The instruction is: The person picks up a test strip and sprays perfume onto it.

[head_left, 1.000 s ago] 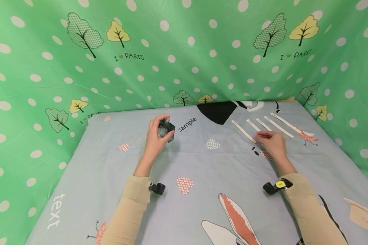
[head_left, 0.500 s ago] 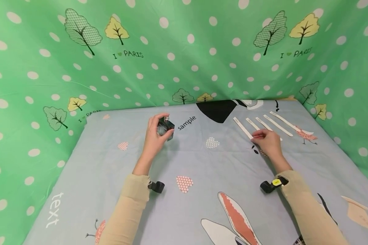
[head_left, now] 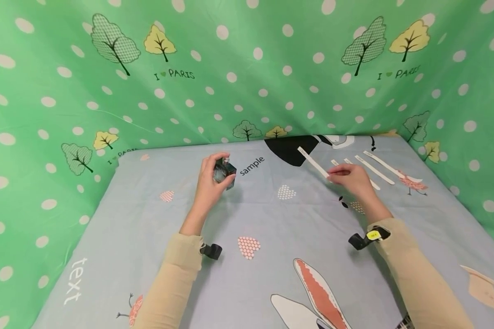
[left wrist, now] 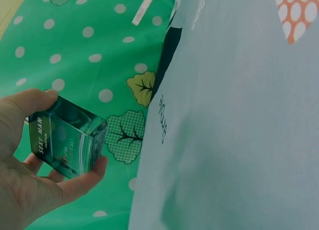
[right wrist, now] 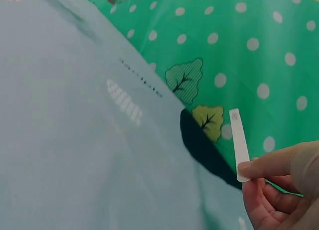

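Note:
A teal glass perfume bottle [left wrist: 67, 138] sits between the thumb and fingers of my left hand [head_left: 206, 188], raised over the bed-like surface at left of centre. In the left wrist view its label reads "SEXY MAN". Farther right, my right hand [head_left: 357, 183] pinches one end of a white paper test strip [right wrist: 239, 140] between thumb and finger. The strip's free end, with small print, points up and away. Several similar paper strips [head_left: 378, 171] lie in a row just beyond and right of that hand, some partly hidden by it.
A pale blue printed cloth [head_left: 280, 228] covers the flat surface. Green polka-dot fabric [head_left: 214, 91] hangs behind it and at both sides. Each wrist wears a small black camera, such as the left wrist camera [head_left: 212, 251].
My right hand has taken hold of the leftmost strip and lifted it, moving a little left and away. My left hand keeps holding the perfume bottle in nearly the same spot.

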`<state>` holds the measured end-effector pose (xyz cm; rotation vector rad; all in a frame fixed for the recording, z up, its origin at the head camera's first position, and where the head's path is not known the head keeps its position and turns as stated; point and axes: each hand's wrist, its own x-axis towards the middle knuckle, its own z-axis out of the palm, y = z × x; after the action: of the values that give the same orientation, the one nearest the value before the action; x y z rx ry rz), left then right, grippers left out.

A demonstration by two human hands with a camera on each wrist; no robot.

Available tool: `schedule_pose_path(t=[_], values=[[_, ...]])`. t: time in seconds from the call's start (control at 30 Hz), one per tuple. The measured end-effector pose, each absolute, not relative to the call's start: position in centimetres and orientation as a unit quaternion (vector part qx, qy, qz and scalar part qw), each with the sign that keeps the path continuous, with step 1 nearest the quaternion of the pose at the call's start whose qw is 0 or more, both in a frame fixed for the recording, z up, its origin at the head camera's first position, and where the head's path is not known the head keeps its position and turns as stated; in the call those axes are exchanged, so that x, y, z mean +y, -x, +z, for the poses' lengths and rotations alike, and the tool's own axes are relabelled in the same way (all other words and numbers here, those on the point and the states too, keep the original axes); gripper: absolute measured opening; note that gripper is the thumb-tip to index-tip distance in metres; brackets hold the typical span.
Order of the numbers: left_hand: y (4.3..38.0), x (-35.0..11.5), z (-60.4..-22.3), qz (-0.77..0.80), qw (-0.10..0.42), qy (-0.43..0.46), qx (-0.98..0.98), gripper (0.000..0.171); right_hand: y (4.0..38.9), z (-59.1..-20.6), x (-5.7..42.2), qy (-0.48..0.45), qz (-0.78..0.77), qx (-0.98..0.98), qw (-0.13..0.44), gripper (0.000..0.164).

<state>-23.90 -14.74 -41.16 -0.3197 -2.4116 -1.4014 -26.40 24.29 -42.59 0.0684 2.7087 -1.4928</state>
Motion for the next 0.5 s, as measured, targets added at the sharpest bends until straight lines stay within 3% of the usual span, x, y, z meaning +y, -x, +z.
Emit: schedule_pose_path(t=[0.5], values=[[23.8,-13.9,-40.9,-0.498,0.146,0.114,-0.847,0.056,26.7,-39.0,21.8,0.021,-0.493,0.869,0.038,0.035]])
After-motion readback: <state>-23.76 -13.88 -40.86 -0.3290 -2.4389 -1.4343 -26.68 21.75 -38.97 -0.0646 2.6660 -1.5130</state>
